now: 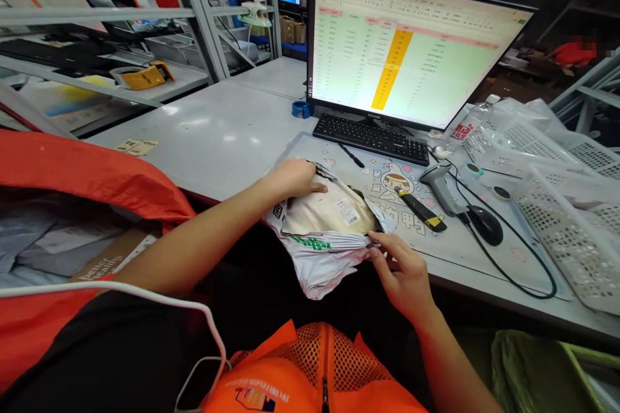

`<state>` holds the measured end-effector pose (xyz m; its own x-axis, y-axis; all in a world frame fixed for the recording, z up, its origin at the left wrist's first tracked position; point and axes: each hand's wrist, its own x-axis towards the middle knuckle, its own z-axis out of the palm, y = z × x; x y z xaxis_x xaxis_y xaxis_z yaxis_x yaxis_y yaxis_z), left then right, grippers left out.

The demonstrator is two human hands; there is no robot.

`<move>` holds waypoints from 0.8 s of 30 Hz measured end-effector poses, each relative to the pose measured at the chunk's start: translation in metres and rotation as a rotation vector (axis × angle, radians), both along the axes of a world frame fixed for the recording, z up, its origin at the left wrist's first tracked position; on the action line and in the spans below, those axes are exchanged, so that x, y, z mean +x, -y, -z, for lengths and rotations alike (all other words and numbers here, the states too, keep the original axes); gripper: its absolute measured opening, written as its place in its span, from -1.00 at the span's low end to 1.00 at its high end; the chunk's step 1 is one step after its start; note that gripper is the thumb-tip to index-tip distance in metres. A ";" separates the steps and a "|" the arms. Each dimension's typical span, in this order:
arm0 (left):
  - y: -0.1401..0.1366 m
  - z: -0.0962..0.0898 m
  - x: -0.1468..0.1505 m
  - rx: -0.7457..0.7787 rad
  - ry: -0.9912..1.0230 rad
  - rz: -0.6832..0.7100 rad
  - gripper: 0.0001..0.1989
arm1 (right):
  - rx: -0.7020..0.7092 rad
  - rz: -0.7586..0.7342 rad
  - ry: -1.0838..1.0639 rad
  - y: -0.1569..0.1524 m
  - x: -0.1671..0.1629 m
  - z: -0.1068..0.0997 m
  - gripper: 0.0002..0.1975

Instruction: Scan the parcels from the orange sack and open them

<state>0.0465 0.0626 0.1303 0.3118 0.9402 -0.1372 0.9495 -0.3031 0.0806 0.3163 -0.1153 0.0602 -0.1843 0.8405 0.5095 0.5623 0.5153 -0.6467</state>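
A white plastic mailing bag (320,271) with green print lies torn open at the desk's front edge. Inside it shows a cream-coloured packet (312,214) with a white barcode label (347,211). My left hand (296,179) grips the far left side of the bag, thumb over the packet. At the right end of the opening, my right hand (400,269) pinches the bag's edge between thumb and fingers. A black and yellow utility knife (421,211) rests on the desk mat to the right of the bag.
Behind the mat stand a keyboard (371,138) and a monitor (407,51). A barcode scanner (443,188), a mouse (485,226) and a cable lie right, beside white perforated baskets (571,239). A pen (352,156) and blue tape roll (301,110) lie farther back. An orange-red bag (87,164) is at left.
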 end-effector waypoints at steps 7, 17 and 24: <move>-0.018 0.018 -0.021 -0.309 0.369 0.203 -0.26 | 0.008 0.062 0.049 -0.019 0.002 0.020 -0.58; 0.080 0.005 -0.008 -0.593 1.066 0.548 -0.43 | -0.302 -0.138 -0.311 -0.026 0.017 0.023 -0.20; 0.116 0.011 0.015 -0.532 0.935 0.731 -0.73 | -0.506 -0.210 -0.287 -0.005 0.007 -0.024 -0.42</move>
